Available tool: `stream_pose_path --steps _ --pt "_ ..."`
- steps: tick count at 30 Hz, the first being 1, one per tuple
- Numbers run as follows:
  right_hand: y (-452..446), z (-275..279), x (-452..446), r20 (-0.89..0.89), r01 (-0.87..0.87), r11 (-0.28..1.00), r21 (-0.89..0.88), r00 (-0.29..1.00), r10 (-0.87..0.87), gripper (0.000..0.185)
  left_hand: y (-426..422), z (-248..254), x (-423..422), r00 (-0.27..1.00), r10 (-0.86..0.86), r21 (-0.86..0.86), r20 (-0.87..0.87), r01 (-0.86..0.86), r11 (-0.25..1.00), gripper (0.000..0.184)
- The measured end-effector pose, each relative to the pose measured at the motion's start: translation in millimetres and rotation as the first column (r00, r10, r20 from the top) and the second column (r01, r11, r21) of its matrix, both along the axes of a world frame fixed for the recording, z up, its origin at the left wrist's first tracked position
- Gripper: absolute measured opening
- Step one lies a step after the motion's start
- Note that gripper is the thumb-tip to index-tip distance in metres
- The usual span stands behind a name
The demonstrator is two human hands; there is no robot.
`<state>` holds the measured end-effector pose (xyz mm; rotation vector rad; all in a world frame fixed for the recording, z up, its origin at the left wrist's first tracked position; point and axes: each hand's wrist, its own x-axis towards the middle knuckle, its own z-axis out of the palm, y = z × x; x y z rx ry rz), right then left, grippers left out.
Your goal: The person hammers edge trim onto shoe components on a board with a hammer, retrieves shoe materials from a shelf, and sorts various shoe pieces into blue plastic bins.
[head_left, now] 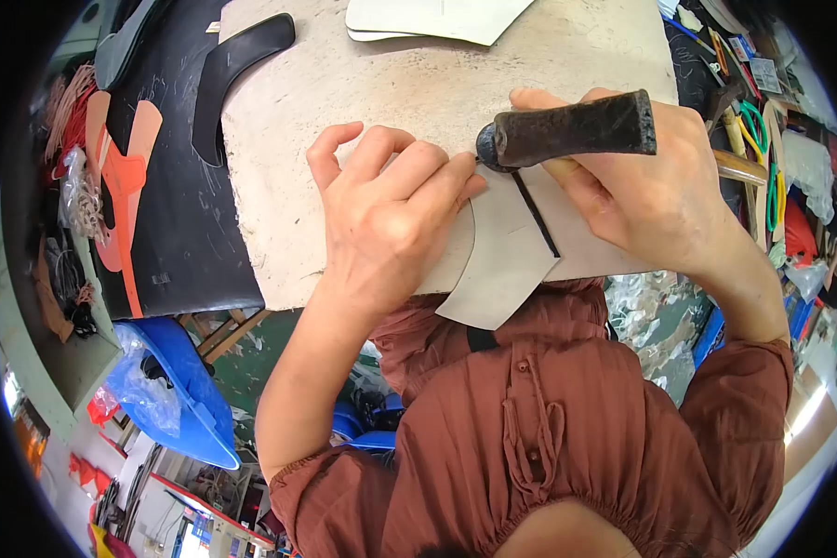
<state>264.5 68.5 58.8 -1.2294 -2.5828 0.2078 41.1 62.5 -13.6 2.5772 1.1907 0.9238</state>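
My right hand (pixel 665 191) is closed round the wooden handle (pixel 739 168) of a hammer, and the dark metal head (pixel 577 130) points left over the work board. Under the head's rounded face lies the upper end of a pale, flat cut piece (pixel 502 270). A narrow black strip (pixel 536 216) runs along its right side, and its lower end overhangs the board's near edge. My left hand (pixel 391 209) rests at the piece's left edge, thumb and forefinger pinched together beside the hammer face. The hammer face and fingers hide the piece's upper tip.
The worn pale board (pixel 288 223) lies on a black tabletop (pixel 181 251). Several pale pieces (pixel 437 20) lie stacked at its far side, with a black curved piece (pixel 237 79) at far left. Orange cut pieces (pixel 121 186) lie further left. Scissors (pixel 753 130) and tools crowd the right.
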Motion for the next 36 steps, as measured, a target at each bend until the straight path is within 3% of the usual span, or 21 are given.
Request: stream_pose_path --steps 5,9,12,15,18,21,25,29,33,36 --pt "-3.2 3.2 -5.8 -0.057 0.005 0.999 -0.048 0.998 -0.007 0.053 -3.4 2.9 0.7 0.997 0.018 0.064 -0.073 -0.014 0.998 0.018" --pt "-1.7 3.8 -5.7 0.027 -0.032 0.999 -0.001 0.999 0.032 0.054 -9.5 4.5 0.3 0.991 0.080 0.111 -0.109 -0.067 0.992 0.016" --pt "2.3 3.8 -6.6 0.013 -0.004 1.000 0.027 1.000 0.004 0.054 -13.6 -3.0 3.5 0.995 0.095 0.014 0.020 -0.096 0.995 0.016" --pt "2.8 7.1 -7.2 0.022 0.001 1.000 0.020 1.000 -0.001 0.050 -13.6 -6.0 3.7 0.996 0.077 0.014 0.042 -0.078 0.997 0.016" --pt "2.1 2.5 -6.9 0.040 -0.050 0.999 -0.020 0.998 0.050 0.048 -8.1 2.5 0.3 0.998 0.045 0.081 -0.035 -0.042 0.996 0.017" --pt "2.0 1.5 -7.1 0.014 -0.044 0.999 -0.013 0.999 0.045 0.048 -16.8 2.9 2.8 0.975 0.134 0.184 -0.175 -0.102 0.978 0.018" --pt "3.0 5.1 -7.0 0.032 -0.046 0.999 0.004 0.998 0.046 0.048 -20.6 -4.8 5.9 0.990 0.141 0.025 -0.010 -0.141 0.990 0.018" --pt "2.1 10.3 -11.8 -0.082 -0.037 0.999 -0.001 0.996 0.037 0.045 -20.4 3.6 3.6 0.987 0.141 0.052 -0.075 -0.137 0.989 0.017" --pt "2.4 1.8 -6.0 0.009 -0.060 0.998 -0.031 0.998 0.060 0.043 -22.3 1.2 4.1 0.983 0.155 0.147 -0.103 -0.139 0.979 0.017" --pt "3.6 1.5 -6.7 0.004 -0.065 0.998 0.012 0.998 0.065 0.045 -27.9 -0.8 8.6 0.984 0.176 0.036 -0.029 -0.175 0.984 0.017"
